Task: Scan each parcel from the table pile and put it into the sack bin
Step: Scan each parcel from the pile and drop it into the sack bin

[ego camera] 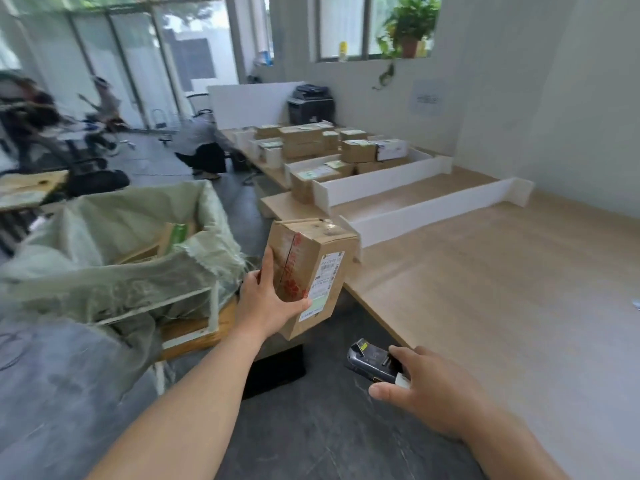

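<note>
The sack bin (114, 251) stood open at left, boxes inside. Just right of its rim, the left hand (266, 306) gripped the upright parcel (311, 271) over open floor. The right hand (433, 389) clasped the scanner (374, 362) beside the table (502, 289) edge.

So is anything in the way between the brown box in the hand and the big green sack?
Nothing visible is. The left hand holds the brown cardboard parcel just right of the open green woven sack bin, with only open air between them.
</note>
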Available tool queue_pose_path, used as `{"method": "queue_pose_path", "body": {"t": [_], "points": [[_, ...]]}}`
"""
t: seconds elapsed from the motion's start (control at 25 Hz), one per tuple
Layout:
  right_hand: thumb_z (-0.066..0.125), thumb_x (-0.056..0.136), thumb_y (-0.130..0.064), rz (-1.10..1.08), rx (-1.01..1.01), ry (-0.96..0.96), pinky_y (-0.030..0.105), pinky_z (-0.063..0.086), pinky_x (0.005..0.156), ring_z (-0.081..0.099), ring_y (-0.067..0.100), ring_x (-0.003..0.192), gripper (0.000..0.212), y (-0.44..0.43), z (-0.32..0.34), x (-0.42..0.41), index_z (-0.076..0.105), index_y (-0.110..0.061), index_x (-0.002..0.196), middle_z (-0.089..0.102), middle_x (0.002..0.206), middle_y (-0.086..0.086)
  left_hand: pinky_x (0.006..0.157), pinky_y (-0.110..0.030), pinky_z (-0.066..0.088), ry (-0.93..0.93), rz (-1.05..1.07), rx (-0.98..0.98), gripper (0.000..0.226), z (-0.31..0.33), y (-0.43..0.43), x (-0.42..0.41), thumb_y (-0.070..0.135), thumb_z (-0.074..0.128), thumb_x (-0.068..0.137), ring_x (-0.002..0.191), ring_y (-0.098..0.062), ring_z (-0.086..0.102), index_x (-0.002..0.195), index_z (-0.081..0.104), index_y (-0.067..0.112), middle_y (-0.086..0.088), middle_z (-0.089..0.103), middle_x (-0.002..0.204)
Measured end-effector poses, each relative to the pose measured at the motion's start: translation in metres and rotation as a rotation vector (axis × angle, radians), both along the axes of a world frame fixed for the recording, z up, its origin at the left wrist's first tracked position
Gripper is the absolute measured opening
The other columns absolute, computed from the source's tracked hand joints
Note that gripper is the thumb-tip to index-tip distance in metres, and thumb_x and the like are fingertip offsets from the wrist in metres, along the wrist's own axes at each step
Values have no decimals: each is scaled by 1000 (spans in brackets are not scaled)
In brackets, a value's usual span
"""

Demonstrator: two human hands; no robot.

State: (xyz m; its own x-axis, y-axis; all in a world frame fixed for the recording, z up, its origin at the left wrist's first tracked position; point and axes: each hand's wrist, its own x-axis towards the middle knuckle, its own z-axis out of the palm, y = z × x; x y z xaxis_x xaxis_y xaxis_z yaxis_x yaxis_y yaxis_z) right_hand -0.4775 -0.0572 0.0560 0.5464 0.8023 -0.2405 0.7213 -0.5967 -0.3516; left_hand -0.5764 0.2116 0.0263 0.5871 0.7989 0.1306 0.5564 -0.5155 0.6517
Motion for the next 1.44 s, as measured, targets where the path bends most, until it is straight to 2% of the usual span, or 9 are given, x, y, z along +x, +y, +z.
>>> {"method": "queue_pose_path", "body": {"t": [0.16,0.36,0.6,0.84,1.12,1.28,1.44], "points": [[47,81,-77,144,6,3,29,46,91,54,14,105,79,82,5,-10,34,-33,145,49,115,-8,108,-42,37,-83,126,68,126,24,59,-30,65,76,63,135,-27,34,148,-15,46,-10,28,144],[48,81,-78,305,-9,4,30,47,94,53,13,111,85,159,10,-9,28,-33,150,49,130,-7,108,-48,36,-65,267,156,126,35,112,-48,71,72,63,141,-29,27,146,-20,46,-8,21,151],[44,81,-79,479,23,-70,34,45,96,52,19,118,88,235,17,14,25,-31,152,49,131,-3,105,-46,39,26,464,183,125,55,166,-72,73,70,63,136,-31,34,148,-17,44,-13,24,148],[43,79,-81,615,34,-89,35,46,95,53,20,115,87,320,16,10,29,-31,149,51,128,-3,104,-50,39,148,599,258,123,66,234,-97,74,69,64,138,-32,28,148,-16,43,-13,21,152],[44,80,-80,637,34,-90,33,46,93,54,19,113,84,432,30,-12,34,-30,147,52,129,-4,98,-46,43,257,634,293,126,68,355,-132,77,68,61,135,-33,29,149,-16,42,-14,23,149],[43,79,-80,592,50,-100,33,44,96,50,19,122,88,486,38,-16,27,-32,151,46,139,-4,100,-47,45,370,591,345,127,61,426,-136,80,67,58,134,-35,29,146,-17,44,-16,21,146],[41,79,-81,534,31,-113,31,44,94,51,18,117,91,522,37,-15,24,-31,152,48,134,-5,112,-56,29,393,492,427,124,43,486,-120,76,67,62,142,-40,13,145,-20,47,-15,0,152]]}}
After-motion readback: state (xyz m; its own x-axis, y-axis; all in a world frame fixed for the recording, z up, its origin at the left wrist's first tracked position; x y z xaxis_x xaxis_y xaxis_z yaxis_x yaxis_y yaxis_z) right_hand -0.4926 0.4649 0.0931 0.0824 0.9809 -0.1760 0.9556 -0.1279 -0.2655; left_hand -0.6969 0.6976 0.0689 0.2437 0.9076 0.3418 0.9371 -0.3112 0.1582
